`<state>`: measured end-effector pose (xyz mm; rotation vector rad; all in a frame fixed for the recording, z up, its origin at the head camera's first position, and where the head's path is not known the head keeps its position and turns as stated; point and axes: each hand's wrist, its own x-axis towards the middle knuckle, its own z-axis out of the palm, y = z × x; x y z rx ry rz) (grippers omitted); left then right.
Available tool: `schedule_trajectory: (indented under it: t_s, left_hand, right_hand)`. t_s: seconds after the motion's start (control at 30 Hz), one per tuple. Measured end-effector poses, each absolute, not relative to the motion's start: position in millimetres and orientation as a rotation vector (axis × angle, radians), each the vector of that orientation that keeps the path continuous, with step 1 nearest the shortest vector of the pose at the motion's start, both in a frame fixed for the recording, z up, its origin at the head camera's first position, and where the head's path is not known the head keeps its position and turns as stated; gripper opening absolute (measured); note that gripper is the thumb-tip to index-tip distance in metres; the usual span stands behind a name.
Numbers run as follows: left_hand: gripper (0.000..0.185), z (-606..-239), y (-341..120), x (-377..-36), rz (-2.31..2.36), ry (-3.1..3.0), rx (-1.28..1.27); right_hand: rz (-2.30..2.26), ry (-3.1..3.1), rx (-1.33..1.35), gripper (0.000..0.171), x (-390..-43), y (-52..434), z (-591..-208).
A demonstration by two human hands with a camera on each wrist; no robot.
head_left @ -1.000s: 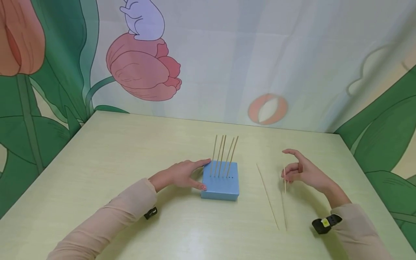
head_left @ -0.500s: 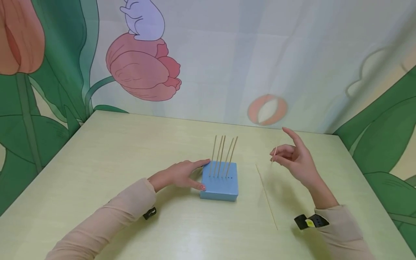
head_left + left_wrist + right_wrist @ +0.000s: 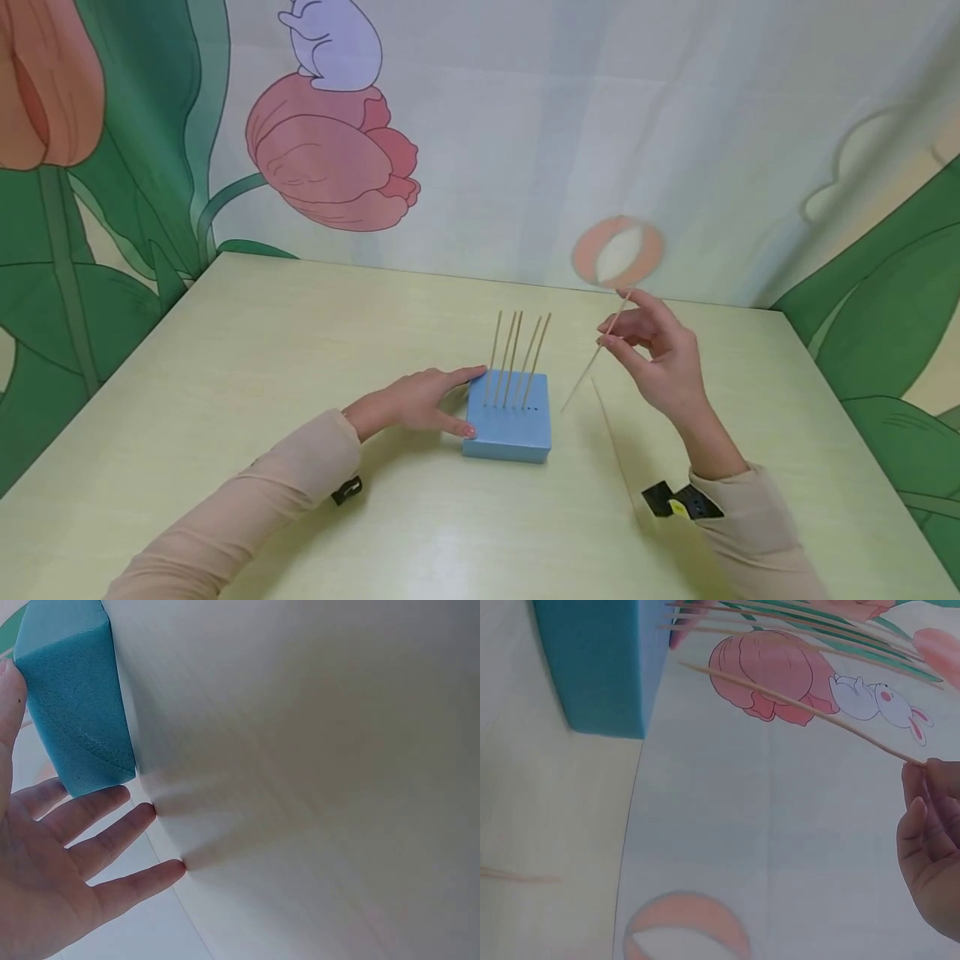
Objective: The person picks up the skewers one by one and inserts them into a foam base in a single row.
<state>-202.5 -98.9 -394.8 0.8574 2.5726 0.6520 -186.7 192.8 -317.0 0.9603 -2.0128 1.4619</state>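
A blue foam block (image 3: 510, 432) sits mid-table, with several thin wooden skewers (image 3: 512, 358) standing in a row of holes on its top; two small holes at the row's right hold none. My left hand (image 3: 420, 402) spans the block's left side, thumb at the front corner and index finger at the back corner, its other fingers spread in the left wrist view. Between right thumb and fingers, my right hand (image 3: 660, 354) pinches another skewer (image 3: 802, 705), slanted, its lower tip just right of the block. One more skewer (image 3: 617, 454) lies on the table below that hand.
The pale table (image 3: 337, 325) ends at a printed curtain (image 3: 510, 167) with flowers and a rabbit. Black wrist devices sit at both cuffs, the right one (image 3: 682, 502) above the table near the lying skewer's front end.
My right hand has lifted one of the two skewers from the table, moved left toward the block and tilted it down-left. My left hand and the block have hardly moved.
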Motion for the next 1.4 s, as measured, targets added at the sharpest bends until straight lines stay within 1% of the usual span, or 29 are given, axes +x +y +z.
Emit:
schedule_trajectory:
  t_s: [0.17, 0.47, 0.6, 0.83, 1.03, 1.4]
  left_hand:
    - [0.09, -395, -99, -203, 0.652, 2.571, 0.849]
    - [0.09, -397, -99, -203, 0.644, 2.578, 0.845]
    - [0.09, -398, -99, -204, 0.65, 2.575, 0.85]
    - [0.089, -396, -99, -203, 0.641, 2.575, 0.842]
    - [0.09, -396, -99, -203, 0.641, 2.575, 0.838]
    - [0.089, -395, -99, -204, 0.643, 2.579, 0.86]
  right_hand:
    - [1.414, -2.0, 0.974, 0.038, -185, 179, -316]
    - [1.41, -1.993, 1.051, 0.025, -186, 162, -322]
    - [1.394, -1.988, 1.071, 0.025, -187, 157, -326]
    - [1.325, -2.011, 1.07, 0.032, -188, 154, -330]
    - [1.287, -2.017, 1.068, 0.034, -189, 153, -331]
    - [1.228, -2.083, 1.055, 0.025, -190, 150, -346]
